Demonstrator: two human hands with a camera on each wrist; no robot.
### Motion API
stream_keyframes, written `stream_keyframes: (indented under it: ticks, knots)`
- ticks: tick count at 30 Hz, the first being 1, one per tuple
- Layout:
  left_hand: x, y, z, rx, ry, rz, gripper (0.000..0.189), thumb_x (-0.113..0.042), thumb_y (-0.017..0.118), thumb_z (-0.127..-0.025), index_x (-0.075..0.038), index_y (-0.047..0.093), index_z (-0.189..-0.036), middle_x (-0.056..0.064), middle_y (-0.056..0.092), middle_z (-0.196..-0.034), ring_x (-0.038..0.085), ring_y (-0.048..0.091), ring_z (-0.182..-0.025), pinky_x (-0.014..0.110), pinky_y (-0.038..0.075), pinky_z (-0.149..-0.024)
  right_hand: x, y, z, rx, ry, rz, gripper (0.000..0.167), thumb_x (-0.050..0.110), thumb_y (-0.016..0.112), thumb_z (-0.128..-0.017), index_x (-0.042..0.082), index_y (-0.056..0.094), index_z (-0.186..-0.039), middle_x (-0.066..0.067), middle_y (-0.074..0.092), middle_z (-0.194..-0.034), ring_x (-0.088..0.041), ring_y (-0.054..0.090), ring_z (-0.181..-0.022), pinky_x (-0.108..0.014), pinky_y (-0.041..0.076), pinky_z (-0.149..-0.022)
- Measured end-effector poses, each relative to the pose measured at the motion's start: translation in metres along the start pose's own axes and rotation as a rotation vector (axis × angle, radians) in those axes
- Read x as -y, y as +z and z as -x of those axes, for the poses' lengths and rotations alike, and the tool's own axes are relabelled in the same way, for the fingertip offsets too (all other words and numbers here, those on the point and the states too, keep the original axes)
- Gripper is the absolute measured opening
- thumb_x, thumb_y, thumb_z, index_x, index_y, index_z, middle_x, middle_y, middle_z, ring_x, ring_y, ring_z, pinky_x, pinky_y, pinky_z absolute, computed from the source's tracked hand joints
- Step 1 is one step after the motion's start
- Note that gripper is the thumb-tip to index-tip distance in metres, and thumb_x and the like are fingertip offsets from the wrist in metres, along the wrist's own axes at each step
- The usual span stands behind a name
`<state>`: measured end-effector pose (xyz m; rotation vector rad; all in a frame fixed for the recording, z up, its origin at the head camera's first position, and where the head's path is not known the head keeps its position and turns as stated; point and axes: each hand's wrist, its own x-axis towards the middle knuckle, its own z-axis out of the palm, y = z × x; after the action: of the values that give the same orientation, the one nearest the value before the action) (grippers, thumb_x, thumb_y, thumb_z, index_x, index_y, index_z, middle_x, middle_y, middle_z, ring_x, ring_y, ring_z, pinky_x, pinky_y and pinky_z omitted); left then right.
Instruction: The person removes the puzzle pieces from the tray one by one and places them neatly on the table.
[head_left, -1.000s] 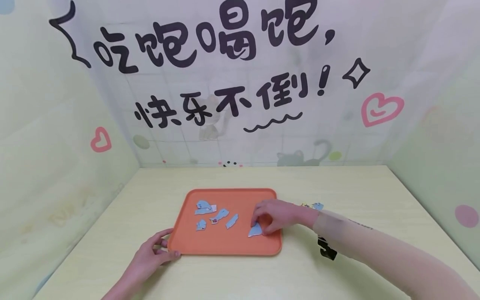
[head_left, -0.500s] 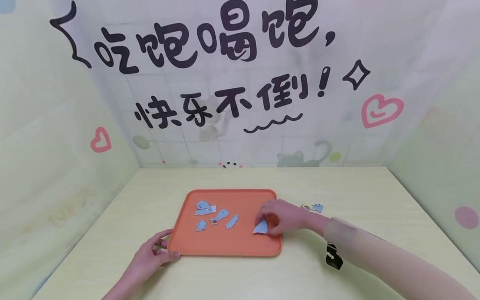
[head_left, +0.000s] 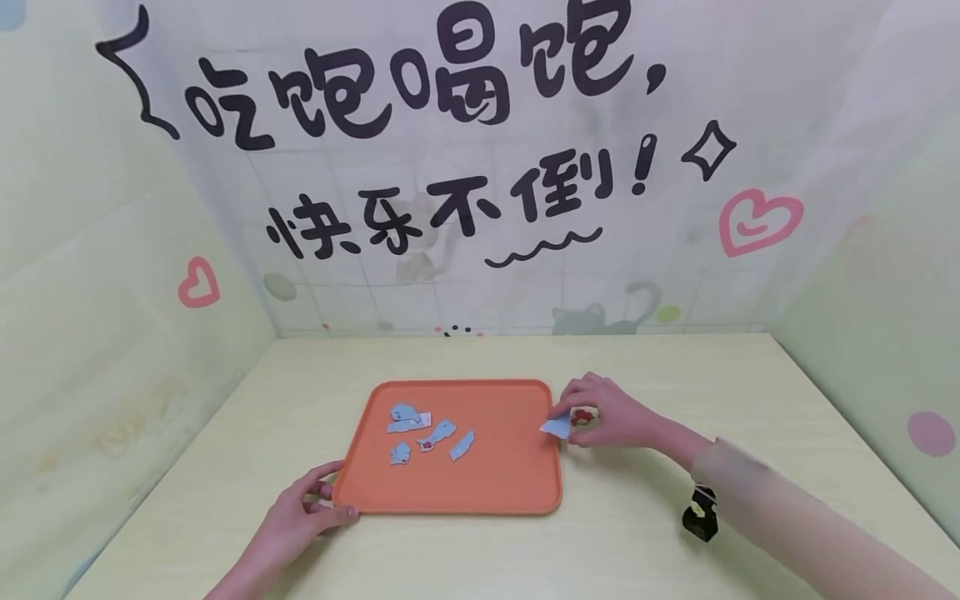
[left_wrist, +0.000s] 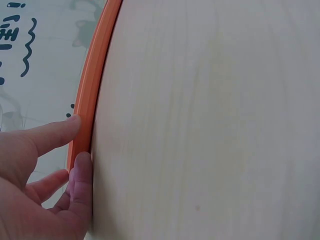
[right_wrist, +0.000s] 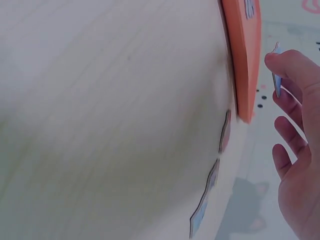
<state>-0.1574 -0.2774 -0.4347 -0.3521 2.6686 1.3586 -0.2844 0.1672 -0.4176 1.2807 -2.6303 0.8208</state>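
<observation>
My right hand [head_left: 618, 417] pinches a light-blue torn cardboard piece [head_left: 556, 427] between thumb and fingertips at the right rim of the orange tray [head_left: 510, 492]. In the right wrist view, the pinched piece [right_wrist: 277, 80] stands nearly edge-on, raised off the tray, and the lower fingers are loosely bent. My left hand [head_left: 296, 510] holds the tray's near left corner, thumb on the front rim and fingers along the left side. The left wrist view shows its fingertips pressed against the orange rim [left_wrist: 94, 75]. On the tray lie several blue torn pieces [head_left: 437, 433], mostly left of centre.
Beside the tray's right side, a piece with a red print [head_left: 583, 417] shows on the table behind my right hand. Two flat pieces, one pinkish [right_wrist: 225, 132] and one bluish [right_wrist: 204, 200], lie there in the right wrist view. Printed cloth walls [head_left: 450, 308] enclose the pale wooden table [head_left: 480, 558].
My right hand has lifted the blue piece off the tray's right part and carried it right and away to the right rim. The left hand keeps its hold on the corner.
</observation>
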Motion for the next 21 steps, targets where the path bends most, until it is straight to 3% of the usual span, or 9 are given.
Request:
stream_keyframes:
  ticks: [10,21]
  knots:
    - [0.001,-0.001,-0.001,0.001,-0.01,-0.003,0.079,-0.021,0.083,-0.079,-0.009,0.043,-0.147,0.012,0.054,-0.111,0.018,0.054,-0.083,0.026,0.054,-0.064,-0.032,-0.021,0.03,-0.128,0.112,0.046,0.03,0.013,0.082,-0.077,0.023,0.076,-0.105,0.006,0.069,-0.1,-0.021,0.053,-0.093,-0.033,0.037,-0.081]
    - [0.0,0.0,-0.002,0.001,-0.02,0.004,0.079,-0.02,0.082,-0.08,-0.01,0.043,-0.147,0.011,0.053,-0.111,0.018,0.054,-0.085,0.026,0.053,-0.065,-0.062,-0.037,0.063,-0.149,0.297,0.109,0.03,0.014,0.08,-0.077,0.018,0.076,-0.106,-0.001,0.07,-0.103,-0.022,0.054,-0.096,-0.037,0.037,-0.082]
